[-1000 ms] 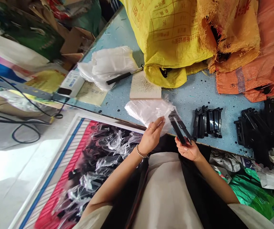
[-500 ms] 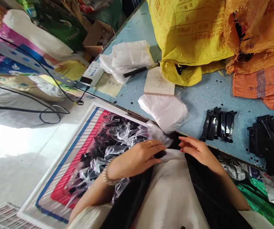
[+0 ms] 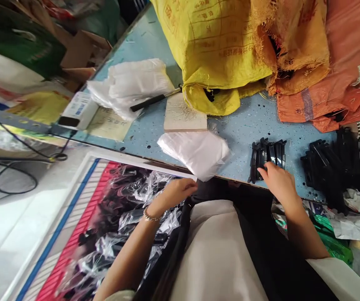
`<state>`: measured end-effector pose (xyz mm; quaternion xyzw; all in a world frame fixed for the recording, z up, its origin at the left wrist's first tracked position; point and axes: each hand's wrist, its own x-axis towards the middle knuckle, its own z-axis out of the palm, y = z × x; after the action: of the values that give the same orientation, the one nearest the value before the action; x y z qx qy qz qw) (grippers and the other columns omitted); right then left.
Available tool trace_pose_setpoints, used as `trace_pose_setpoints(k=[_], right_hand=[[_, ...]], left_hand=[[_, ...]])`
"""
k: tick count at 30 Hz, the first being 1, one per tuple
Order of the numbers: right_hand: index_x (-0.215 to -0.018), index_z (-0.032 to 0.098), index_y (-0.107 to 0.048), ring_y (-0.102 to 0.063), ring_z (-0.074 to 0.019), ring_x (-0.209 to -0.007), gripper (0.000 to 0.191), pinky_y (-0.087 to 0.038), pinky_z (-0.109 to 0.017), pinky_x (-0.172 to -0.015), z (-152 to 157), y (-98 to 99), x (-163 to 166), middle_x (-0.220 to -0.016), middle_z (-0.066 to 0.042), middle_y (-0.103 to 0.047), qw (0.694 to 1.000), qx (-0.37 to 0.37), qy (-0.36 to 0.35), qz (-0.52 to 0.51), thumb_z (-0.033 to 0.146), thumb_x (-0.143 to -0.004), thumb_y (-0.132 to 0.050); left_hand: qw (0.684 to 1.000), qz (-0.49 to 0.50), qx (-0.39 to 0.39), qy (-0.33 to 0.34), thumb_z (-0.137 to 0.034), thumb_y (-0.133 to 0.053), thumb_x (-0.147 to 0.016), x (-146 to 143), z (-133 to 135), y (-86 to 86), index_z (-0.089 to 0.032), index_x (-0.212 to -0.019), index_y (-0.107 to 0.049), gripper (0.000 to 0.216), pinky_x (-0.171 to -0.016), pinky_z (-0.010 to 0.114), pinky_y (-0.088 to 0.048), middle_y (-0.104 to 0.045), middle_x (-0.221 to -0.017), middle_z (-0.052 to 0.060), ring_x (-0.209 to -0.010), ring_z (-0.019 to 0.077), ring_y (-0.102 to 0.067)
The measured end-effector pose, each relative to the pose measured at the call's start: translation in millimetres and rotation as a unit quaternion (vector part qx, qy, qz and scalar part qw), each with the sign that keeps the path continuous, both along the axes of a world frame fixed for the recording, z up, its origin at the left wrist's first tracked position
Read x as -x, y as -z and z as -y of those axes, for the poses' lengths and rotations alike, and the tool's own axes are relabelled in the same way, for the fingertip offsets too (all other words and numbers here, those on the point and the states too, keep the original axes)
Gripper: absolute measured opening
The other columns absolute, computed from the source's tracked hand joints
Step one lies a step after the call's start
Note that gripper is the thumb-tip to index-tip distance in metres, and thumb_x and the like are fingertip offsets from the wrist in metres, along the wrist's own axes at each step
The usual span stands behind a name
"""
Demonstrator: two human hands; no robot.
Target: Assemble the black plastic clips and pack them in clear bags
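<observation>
We are resting our right hand (image 3: 278,180), fingers loosely spread, on the row of black plastic clips (image 3: 267,157) lying near the front edge of the blue table (image 3: 249,121). Our left hand (image 3: 176,193) is curling half-closed just below the stack of clear bags (image 3: 197,151), and we cannot tell whether it is holding anything.

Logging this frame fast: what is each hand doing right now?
Left hand: loosely curled below the clear bags, holding nothing visible.
Right hand: open, fingers resting on the row of black clips.
</observation>
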<state>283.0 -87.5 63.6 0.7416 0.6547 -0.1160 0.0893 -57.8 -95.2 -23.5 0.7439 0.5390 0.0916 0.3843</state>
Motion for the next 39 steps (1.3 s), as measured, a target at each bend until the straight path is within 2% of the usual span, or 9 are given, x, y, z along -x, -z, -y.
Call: trace_pose_setpoints(k=[6,12,15,17,20,23,26,34,39], right_hand=[[-0.118,0.01,-0.058,-0.075,-0.0339,-0.08,0.034,-0.049,-0.034,-0.063,6,5.8,3,-0.087,-0.02,-0.075,0.992,0.062,-0.04,0.102,0.038,-0.1,-0.05],[-0.111,0.017,-0.065,-0.073,-0.0292,-0.078,0.028,-0.047,-0.032,-0.065,10,16.0,-15,-0.087,-0.015,-0.076,0.998,0.046,-0.01,0.034,0.034,-0.098,-0.048],[-0.107,0.019,-0.068,-0.068,-0.0245,-0.071,0.031,-0.045,-0.031,-0.065,11,23.4,-25,-0.079,-0.008,-0.073,0.986,0.011,0.066,-0.152,0.041,-0.093,-0.052],[-0.1,0.02,-0.068,-0.062,-0.0194,-0.062,0.034,-0.044,-0.029,-0.06,15,27.5,-23,-0.071,-0.003,-0.067,0.923,0.008,0.136,-0.361,0.049,-0.088,-0.055],[-0.081,0.021,-0.065,-0.047,-0.0127,-0.048,0.031,-0.036,-0.026,-0.048,26,33.9,-5,-0.059,0.002,-0.055,0.744,0.075,0.211,-0.629,0.053,-0.079,-0.065],[-0.066,0.021,-0.057,-0.03,-0.0075,-0.04,0.029,-0.024,-0.024,-0.043,36,46.4,20,-0.048,0.006,-0.043,0.596,0.179,0.213,-0.753,0.045,-0.073,-0.073],[-0.066,0.02,-0.055,-0.016,-0.0042,-0.036,0.032,-0.018,-0.024,-0.043,42,64.1,34,-0.041,0.009,-0.038,0.494,0.256,0.221,-0.801,0.045,-0.078,-0.071],[-0.085,0.013,-0.066,-0.011,-0.0046,-0.037,0.03,-0.013,-0.022,-0.042,47,73.5,30,-0.04,0.01,-0.035,0.409,0.294,0.226,-0.834,0.043,-0.087,-0.066],[-0.096,0.012,-0.067,-0.007,-0.0042,-0.039,0.037,-0.013,-0.019,-0.039,34,83.9,41,-0.042,0.013,-0.033,0.331,0.334,0.21,-0.857,0.047,-0.086,-0.069]], left_hand=[[0.974,-0.075,-0.211,0.017,-0.027,-0.064,-0.09,-73,-53,-24.5,-0.015,-0.092,-0.066,0.012,-0.085,0.04,-0.052,-0.067,-0.107,0.016,-0.097,0.0278,-0.063],[0.99,0.088,-0.107,0.007,-0.023,-0.055,-0.093,-58,-85,-19.2,-0.017,-0.077,-0.068,0.021,-0.083,0.032,-0.054,-0.069,-0.097,0.01,-0.089,0.019,-0.066],[0.986,0.145,-0.057,-0.058,-0.031,-0.062,-0.087,-49,-84,-21.5,-0.016,-0.076,-0.069,0.02,-0.073,0.029,-0.053,-0.071,-0.094,0.008,-0.08,0.017,-0.065],[0.986,0.145,-0.033,-0.079,-0.033,-0.06,-0.088,-50,-81,-23.7,-0.016,-0.081,-0.07,0.021,-0.07,0.028,-0.051,-0.072,-0.085,0.006,-0.075,0.0163,-0.064],[0.985,0.151,-0.009,-0.086,-0.029,-0.056,-0.088,-57,-76,-26.6,-0.016,-0.102,-0.068,0.022,-0.07,0.027,-0.051,-0.073,-0.08,0.002,-0.069,0.0145,-0.064],[0.983,0.155,0.009,-0.1,-0.023,-0.054,-0.088,-62,-74,-27.6,-0.017,-0.109,-0.06,0.022,-0.068,0.026,-0.051,-0.072,-0.076,-0.001,-0.064,0.0131,-0.064],[0.985,0.132,-0.01,-0.114,-0.02,-0.054,-0.087,-59,-72,-26.0,-0.019,-0.101,-0.055,0.014,-0.067,0.026,-0.051,-0.068,-0.07,-0.002,-0.063,0.0141,-0.065],[0.969,0.098,-0.226,-0.018,-0.011,-0.045,-0.091,-49,-64,-13.9,-0.018,-0.097,-0.067,0.023,-0.085,0.028,-0.056,-0.072,-0.094,0.006,-0.091,0.0165,-0.07],[0.958,0.025,-0.287,-0.011,-0.008,-0.042,-0.093,-55,-64,-7.3,-0.013,-0.126,-0.063,0.04,-0.1,0.037,-0.056,-0.067,-0.123,0.015,-0.113,0.0227,-0.067]])
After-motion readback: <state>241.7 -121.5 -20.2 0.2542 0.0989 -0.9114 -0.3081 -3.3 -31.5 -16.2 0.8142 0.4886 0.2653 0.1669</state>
